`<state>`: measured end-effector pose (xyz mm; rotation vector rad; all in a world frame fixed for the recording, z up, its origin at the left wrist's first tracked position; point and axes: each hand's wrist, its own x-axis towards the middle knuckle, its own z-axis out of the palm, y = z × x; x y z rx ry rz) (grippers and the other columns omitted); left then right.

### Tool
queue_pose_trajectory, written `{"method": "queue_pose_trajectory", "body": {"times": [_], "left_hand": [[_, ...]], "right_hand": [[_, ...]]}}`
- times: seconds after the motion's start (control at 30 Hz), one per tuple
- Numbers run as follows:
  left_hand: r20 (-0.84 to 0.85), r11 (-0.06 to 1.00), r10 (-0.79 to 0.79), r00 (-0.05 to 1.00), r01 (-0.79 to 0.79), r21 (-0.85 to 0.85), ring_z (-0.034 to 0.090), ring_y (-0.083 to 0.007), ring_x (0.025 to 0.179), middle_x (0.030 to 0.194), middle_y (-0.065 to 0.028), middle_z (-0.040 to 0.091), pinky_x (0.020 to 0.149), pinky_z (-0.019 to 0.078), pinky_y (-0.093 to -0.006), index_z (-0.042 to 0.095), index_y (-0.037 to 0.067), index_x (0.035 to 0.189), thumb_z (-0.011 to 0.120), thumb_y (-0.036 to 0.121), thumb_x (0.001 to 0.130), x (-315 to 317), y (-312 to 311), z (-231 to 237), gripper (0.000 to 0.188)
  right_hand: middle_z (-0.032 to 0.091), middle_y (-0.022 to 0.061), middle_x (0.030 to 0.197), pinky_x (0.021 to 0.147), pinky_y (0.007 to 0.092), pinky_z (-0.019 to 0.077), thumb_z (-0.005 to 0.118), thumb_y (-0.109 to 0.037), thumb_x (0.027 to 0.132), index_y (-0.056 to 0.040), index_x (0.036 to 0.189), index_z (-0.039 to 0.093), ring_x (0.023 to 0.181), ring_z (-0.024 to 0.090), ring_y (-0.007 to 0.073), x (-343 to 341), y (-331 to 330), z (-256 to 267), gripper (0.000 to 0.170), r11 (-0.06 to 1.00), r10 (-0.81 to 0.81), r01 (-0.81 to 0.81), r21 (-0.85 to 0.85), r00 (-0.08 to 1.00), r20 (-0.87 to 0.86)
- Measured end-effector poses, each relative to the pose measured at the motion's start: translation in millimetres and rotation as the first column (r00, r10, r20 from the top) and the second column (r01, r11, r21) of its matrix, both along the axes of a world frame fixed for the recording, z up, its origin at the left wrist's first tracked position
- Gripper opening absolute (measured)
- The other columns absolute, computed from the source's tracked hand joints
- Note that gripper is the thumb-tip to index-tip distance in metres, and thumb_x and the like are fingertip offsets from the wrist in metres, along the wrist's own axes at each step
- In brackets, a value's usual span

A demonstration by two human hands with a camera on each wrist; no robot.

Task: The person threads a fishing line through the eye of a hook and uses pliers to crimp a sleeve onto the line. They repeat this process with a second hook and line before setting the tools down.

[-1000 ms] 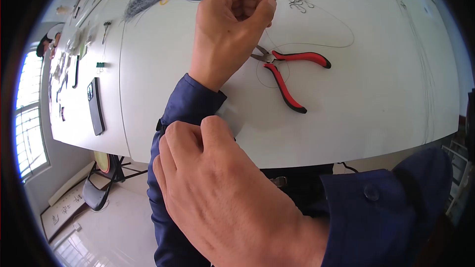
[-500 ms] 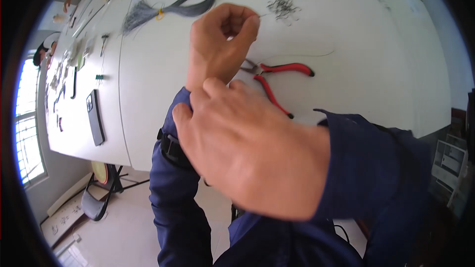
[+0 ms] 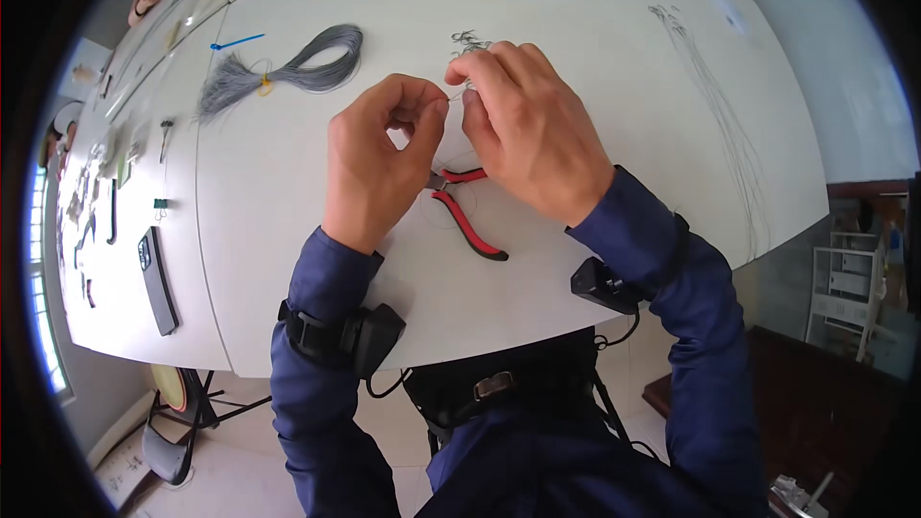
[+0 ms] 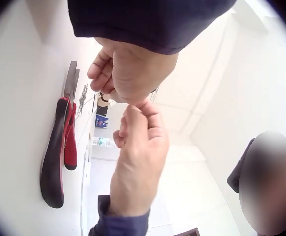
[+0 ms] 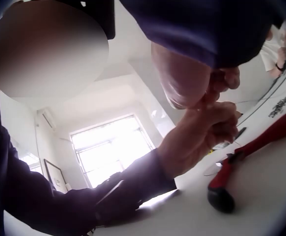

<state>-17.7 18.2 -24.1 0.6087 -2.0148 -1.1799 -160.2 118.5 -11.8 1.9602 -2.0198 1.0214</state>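
Note:
My left hand [image 3: 379,153] pinches a thin line [image 3: 455,97] between thumb and forefinger above the table. From the right, my right hand [image 3: 542,134] meets it, its thumb and forefinger pinching at the same spot; in the left wrist view the fingertips of both hands come together. What lies right between the fingertips is mostly hidden. Beneath the hands, pliers [image 3: 470,228] with red and black handles rest on the table, handles spread, one partly covered by my right hand. Just beyond my fingers is a pile of small dark fish hooks [image 3: 467,38], partly hidden.
A hank of grey line [image 3: 326,62] tied with yellow lies at the back left, near a blue cable tie [image 3: 237,41]. Long lines with hooks [image 3: 710,101] stretch along the right side. A phone [image 3: 158,283] lies at the left, and another person sits farther off.
My right hand has moved from my left sleeve and wrist up to the left fingertips. The left hand keeps its pinch. The head view has shifted, showing more of the table's right side.

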Motion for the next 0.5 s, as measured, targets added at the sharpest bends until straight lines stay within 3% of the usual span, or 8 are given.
{"method": "queue_pose_trajectory", "body": {"times": [0.13,0.23,0.27,0.3,0.4,0.5], "left_hand": [[0.027,0.999,-0.004,1.000,0.005,-0.052,0.061,-0.0133,0.070,0.080,-0.0072,0.069,0.067,0.0512,-0.0265,0.067,-0.002,0.092,0.067,0.001,0.089,0,2,0,0.005],[0.009,0.996,0.017,1.000,-0.016,-0.092,0.062,-0.0146,0.070,0.080,-0.0077,0.069,0.067,0.0516,-0.0277,0.067,-0.002,0.092,0.068,0.001,0.088,0,3,0,0.005],[-0.014,0.988,0.000,1.000,-0.002,-0.156,0.063,-0.0168,0.069,0.079,-0.0084,0.068,0.067,0.0522,-0.0288,0.067,-0.002,0.092,0.068,0.001,0.088,2,2,2,0.006],[0.051,1.000,-0.023,0.998,0.023,0.002,0.064,-0.0182,0.069,0.079,-0.0088,0.068,0.068,0.0530,-0.0297,0.066,-0.002,0.091,0.067,0.002,0.087,5,1,6,0.005],[0.029,0.996,0.020,0.999,-0.017,-0.089,0.063,-0.0182,0.068,0.077,-0.0083,0.068,0.067,0.0531,-0.0295,0.066,-0.002,0.088,0.067,0.002,0.087,-1,-1,-6,0.004],[0.041,0.997,0.009,0.999,-0.006,-0.076,0.063,-0.0155,0.072,0.079,-0.0066,0.069,0.071,0.0530,-0.0283,0.067,-0.002,0.090,0.068,0.004,0.089,0,0,-2,0.006]], "right_hand": [[0.060,0.0131,0.099,0.081,0.0408,0.0541,0.067,-0.001,0.082,-0.0031,0.104,0.059,0.097,0.059,0.0315,-3,1,-3,0.023,0.999,-0.029,0.029,-0.026,1.000,0.001],[0.058,0.0116,0.094,0.077,0.0409,0.0495,0.059,0.006,0.080,-0.0040,0.111,0.060,0.084,0.056,0.0308,16,18,27,0.032,0.992,0.121,-0.114,-0.046,0.974,0.191],[0.057,0.0110,0.093,0.076,0.0396,0.0485,0.057,0.007,0.079,-0.0025,0.112,0.059,0.082,0.056,0.0291,31,29,44,0.035,0.970,0.219,-0.243,0.019,0.905,0.365],[0.057,0.0108,0.094,0.077,0.0390,0.0482,0.056,0.006,0.079,-0.0025,0.112,0.059,0.082,0.055,0.0284,43,40,59,0.034,0.926,0.297,-0.373,0.059,0.816,0.496],[0.057,0.0103,0.095,0.078,0.0372,0.0473,0.055,0.005,0.081,-0.0023,0.113,0.059,0.084,0.055,0.0264,70,53,79,0.033,0.729,0.439,-0.662,0.174,0.647,0.624],[0.058,0.0099,0.096,0.080,0.0354,0.0464,0.055,0.003,0.083,-0.0020,0.114,0.059,0.085,0.055,0.0243,88,49,77,0.032,0.656,0.467,-0.708,0.262,0.654,0.595]]}}
